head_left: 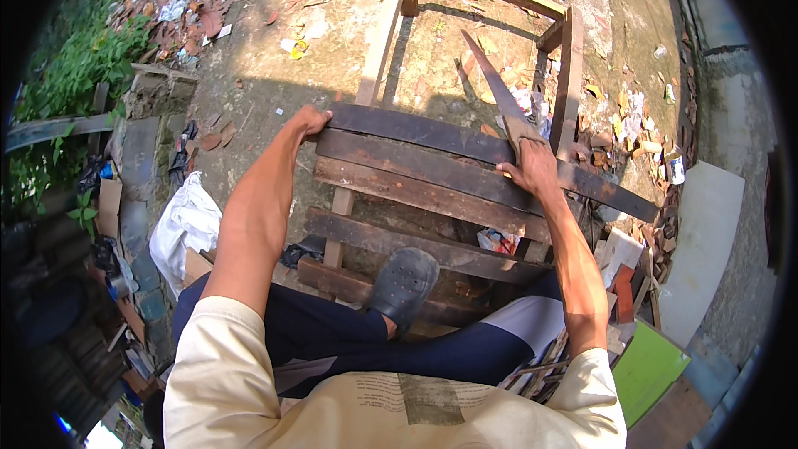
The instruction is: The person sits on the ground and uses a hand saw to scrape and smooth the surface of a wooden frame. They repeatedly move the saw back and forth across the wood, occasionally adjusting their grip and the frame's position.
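Observation:
My right hand [536, 170] is closed round the wooden handle of a handsaw [496, 90], its tapering blade pointing away and up to the left. Under that hand lies a long dark wooden plank [416, 129], set crosswise on a wooden frame [385, 37] and jutting out past its right side. The plank's left end is gripped by my left hand [312, 120]. Nearer to me, several weathered slats [424, 199] cross the frame side by side. My foot in a dark grey clog [405, 283] presses on the nearer slats.
Dry leaves and litter [636, 129] are strewn over the ground on the right. A white sack [187, 220] slumps by the low wall at left. Wood offcuts [623, 291], a pale board [702, 241] and a green board [651, 370] are at the right.

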`<act>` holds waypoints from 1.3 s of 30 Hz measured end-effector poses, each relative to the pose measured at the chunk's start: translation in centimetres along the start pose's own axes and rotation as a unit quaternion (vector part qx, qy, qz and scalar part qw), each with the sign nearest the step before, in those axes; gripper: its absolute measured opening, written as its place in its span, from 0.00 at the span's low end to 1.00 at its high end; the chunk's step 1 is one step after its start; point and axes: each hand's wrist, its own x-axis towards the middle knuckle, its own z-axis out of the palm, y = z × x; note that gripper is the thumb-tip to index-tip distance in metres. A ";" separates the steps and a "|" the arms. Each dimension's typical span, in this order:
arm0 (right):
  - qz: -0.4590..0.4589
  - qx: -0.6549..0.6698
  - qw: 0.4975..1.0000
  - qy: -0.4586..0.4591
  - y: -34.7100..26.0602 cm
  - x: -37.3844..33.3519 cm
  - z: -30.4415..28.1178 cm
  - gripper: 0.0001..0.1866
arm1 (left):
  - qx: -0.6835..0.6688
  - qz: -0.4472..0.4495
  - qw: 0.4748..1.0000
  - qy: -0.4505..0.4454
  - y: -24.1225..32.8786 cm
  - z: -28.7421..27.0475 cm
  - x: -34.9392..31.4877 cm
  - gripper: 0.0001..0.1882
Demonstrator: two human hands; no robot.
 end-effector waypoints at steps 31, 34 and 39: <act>-0.099 0.015 0.994 -0.035 1.8 0.5 -0.3 0.33 | -0.340 -0.124 0.924 -0.122 2.2 1.7 -4.6 0.32; -0.117 -0.008 0.992 -0.038 2.1 0.5 -0.3 0.31 | -0.321 -0.118 0.930 -0.134 2.6 1.9 -5.0 0.29; -0.122 -0.012 0.992 -0.031 1.8 0.4 -0.4 0.31 | -0.213 0.011 0.973 -0.091 1.2 2.4 -4.9 0.30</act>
